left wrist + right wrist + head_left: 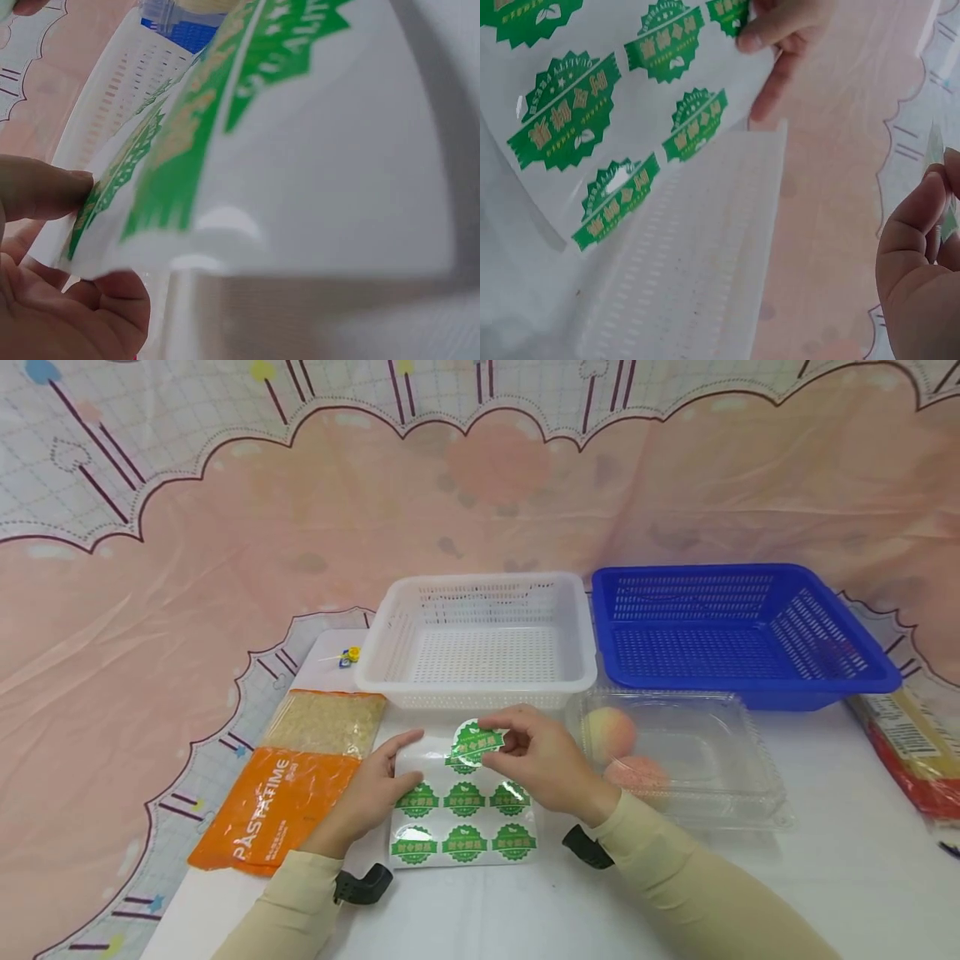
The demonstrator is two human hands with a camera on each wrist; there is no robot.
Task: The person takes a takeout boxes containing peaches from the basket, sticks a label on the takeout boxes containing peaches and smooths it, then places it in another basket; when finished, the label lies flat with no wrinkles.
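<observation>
A white sheet of round green stickers (465,821) is raised at an angle over the table. My left hand (369,795) grips its left edge, thumb on top and fingers underneath, as the left wrist view shows. Between thumb and fingertips, my right hand (553,762) pinches a single green round sticker (472,742) above the sheet's upper part, overlapping another sticker there. In the right wrist view this pinched sticker (948,221) appears edge-on and thin. Just right of the right hand lies a clear plastic box (705,760) with two peaches (610,735) inside.
Behind the sheet stands a white basket (476,683), beside a blue basket (750,683). An orange PASTATIME bag (281,797) lies left of the left hand. Another red and yellow packet (911,752) is at the far right. A small yellow-and-blue item (349,656) sits at the back left.
</observation>
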